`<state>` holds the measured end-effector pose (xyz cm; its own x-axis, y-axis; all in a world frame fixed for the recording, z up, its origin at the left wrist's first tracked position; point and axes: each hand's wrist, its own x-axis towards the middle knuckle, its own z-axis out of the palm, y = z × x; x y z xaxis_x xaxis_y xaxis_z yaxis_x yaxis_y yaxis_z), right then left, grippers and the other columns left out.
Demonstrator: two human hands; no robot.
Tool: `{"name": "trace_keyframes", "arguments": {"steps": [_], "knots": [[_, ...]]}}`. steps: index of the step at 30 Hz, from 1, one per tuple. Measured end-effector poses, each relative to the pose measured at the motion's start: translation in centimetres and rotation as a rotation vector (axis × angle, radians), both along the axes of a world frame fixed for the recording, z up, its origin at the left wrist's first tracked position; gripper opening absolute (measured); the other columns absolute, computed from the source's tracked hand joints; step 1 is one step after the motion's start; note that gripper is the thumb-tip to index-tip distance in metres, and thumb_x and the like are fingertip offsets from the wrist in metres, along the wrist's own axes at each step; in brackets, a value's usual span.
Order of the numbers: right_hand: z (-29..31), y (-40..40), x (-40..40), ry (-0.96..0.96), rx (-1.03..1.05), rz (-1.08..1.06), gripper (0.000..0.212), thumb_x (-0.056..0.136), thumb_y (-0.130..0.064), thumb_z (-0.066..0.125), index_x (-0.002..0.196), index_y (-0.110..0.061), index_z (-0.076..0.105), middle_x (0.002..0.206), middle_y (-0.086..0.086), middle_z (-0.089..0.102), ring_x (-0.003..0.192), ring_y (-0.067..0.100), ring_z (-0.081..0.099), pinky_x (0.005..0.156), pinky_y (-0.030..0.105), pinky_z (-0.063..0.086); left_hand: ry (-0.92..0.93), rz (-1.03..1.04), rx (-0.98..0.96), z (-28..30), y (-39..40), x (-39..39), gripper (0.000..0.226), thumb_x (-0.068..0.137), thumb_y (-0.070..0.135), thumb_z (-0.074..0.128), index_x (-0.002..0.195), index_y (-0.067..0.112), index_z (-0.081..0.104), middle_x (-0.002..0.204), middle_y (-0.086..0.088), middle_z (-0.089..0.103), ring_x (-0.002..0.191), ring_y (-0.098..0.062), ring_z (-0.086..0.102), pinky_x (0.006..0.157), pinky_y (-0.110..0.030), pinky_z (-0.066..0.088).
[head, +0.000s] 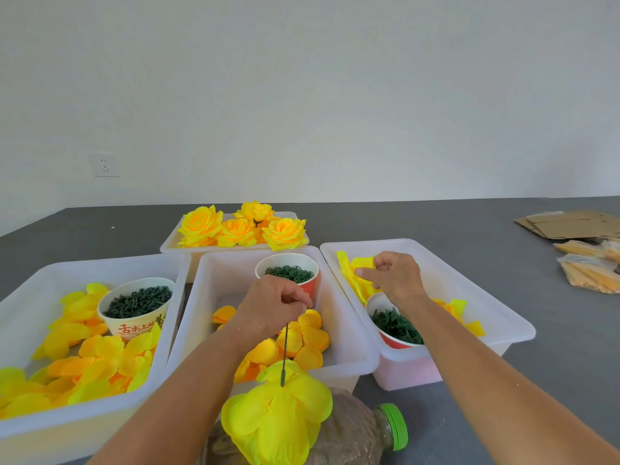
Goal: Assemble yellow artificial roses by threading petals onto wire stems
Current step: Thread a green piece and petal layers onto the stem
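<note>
Half-built yellow rose [278,419] is seen nearest the lens, hung petals-down on a thin dark wire stem [285,350], just above a clear bottle with a green cap [397,427] laid on its side on the grey table [553,347]. Four white plastic bins are set on that table. Left bin [30,427] is filled with loose yellow and orange petals [97,360] plus a paper cup of dark green parts [137,307]. Middle bin [355,350] is loaded with rounder orange-yellow petals [308,337] and a red cup of green rings [290,273]. Right bin [503,317] is stocked with bright yellow petal pieces [352,273] and a red cup of green leaf-like parts [396,325]. Far bin [171,241] is packed with finished yellow roses [241,228]. Flattened cardboard [567,224] and bagged yellow stock [587,268] are placed at the far right, well apart from the bins.

Left hand [275,305] is held over the middle bin, fingers clenched round the top end of the wire stem. Right hand [392,276] is placed inside the right bin, thumb and fingers pinched on a yellow petal piece [364,262] at the top of the pile.
</note>
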<state>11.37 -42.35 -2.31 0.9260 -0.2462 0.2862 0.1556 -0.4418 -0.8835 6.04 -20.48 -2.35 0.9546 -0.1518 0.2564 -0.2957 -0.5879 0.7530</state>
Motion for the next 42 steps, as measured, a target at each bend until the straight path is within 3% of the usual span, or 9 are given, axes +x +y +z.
{"name": "trace_keyframes", "arguments": {"steps": [3,10,15,20,24,30,33,36,42], "knots": [[-0.1,0.1,-0.1,0.031,-0.036,0.037,0.036,0.068,-0.006,0.081,0.056,-0.012,0.048,0.052,0.000,0.043,0.044,0.013,0.046,0.045,0.016,0.038,-0.009,-0.006,0.007,-0.1,0.0,0.0,0.025,0.079,0.004,0.067,0.072,0.027,0.070,0.073,0.002,0.069,0.058,-0.003,0.060,0.063,-0.022,0.053],[-0.2,-0.5,0.5,0.063,-0.070,-0.084,0.033,0.077,-0.002,0.071,0.055,-0.011,0.049,0.051,0.007,0.056,0.051,0.018,0.059,0.071,0.040,0.053,-0.004,-0.009,0.011,-0.1,0.0,0.1,0.023,0.079,0.004,0.067,0.072,0.026,0.070,0.071,0.007,0.067,0.059,0.000,0.059,0.060,-0.014,0.046],[0.2,-0.9,0.9,0.020,-0.060,-0.181,0.037,0.073,-0.022,0.079,0.059,-0.012,0.046,0.047,0.003,0.050,0.046,0.017,0.052,0.054,0.028,0.042,-0.008,-0.014,0.014,-0.1,-0.1,0.1,0.020,0.080,0.005,0.067,0.075,0.024,0.071,0.072,0.008,0.067,0.063,-0.002,0.059,0.064,-0.016,0.047],[0.3,-1.2,0.8,-0.041,-0.340,-0.300,0.060,0.070,-0.046,0.076,0.048,-0.018,0.027,0.050,-0.004,0.027,0.048,0.014,0.027,0.046,0.031,0.018,-0.018,-0.023,0.021,-0.1,-0.1,0.1,0.018,0.080,0.005,0.066,0.078,0.021,0.073,0.072,0.011,0.064,0.067,-0.001,0.058,0.064,-0.016,0.044],[0.6,-1.6,0.7,-0.016,-0.437,-0.353,0.061,0.078,-0.060,0.061,0.050,-0.018,0.026,0.052,-0.002,0.029,0.061,0.025,0.040,0.054,0.032,0.027,-0.022,-0.029,0.023,-0.1,-0.1,0.1,0.019,0.080,0.004,0.066,0.076,0.023,0.071,0.070,0.013,0.064,0.064,0.000,0.057,0.060,-0.012,0.043],[1.0,-2.5,0.9,-0.115,-0.068,-0.316,0.050,0.088,-0.037,0.061,0.059,-0.014,0.028,0.047,0.002,0.032,0.058,0.025,0.068,0.046,0.034,0.030,-0.030,-0.022,0.000,-0.3,0.0,0.0,0.022,0.080,0.004,0.066,0.073,0.024,0.071,0.066,0.016,0.064,0.060,0.000,0.059,0.048,-0.014,0.045],[1.4,-2.6,0.8,-0.095,0.111,-0.262,0.027,0.087,-0.024,0.064,0.075,-0.005,0.050,0.067,0.012,0.053,0.058,0.016,0.066,0.061,0.047,0.051,-0.032,-0.019,-0.008,-0.3,0.1,0.1,0.022,0.079,0.003,0.067,0.073,0.024,0.072,0.067,0.015,0.065,0.058,0.002,0.059,0.048,-0.010,0.044],[1.4,-3.0,0.5,-0.088,0.223,-0.245,0.015,0.084,-0.013,0.065,0.074,-0.007,0.055,0.076,0.014,0.059,0.064,0.021,0.058,0.072,0.049,0.053,-0.050,-0.009,-0.014,-0.5,0.2,0.2,0.028,0.078,0.003,0.068,0.070,0.030,0.070,0.069,0.018,0.065,0.062,0.003,0.061,0.057,-0.012,0.048],[3.4,-1.4,-1.6,-0.252,0.396,0.000,0.028,0.083,-0.003,0.066,0.062,-0.016,0.053,0.054,-0.010,0.057,0.049,-0.001,0.049,0.050,0.012,0.041,-0.032,0.045,-0.292,0.0,0.0,0.0,0.020,0.082,0.011,0.068,0.070,0.026,0.070,0.076,-0.003,0.071,0.074,-0.017,0.063,0.075,-0.035,0.054]]}}
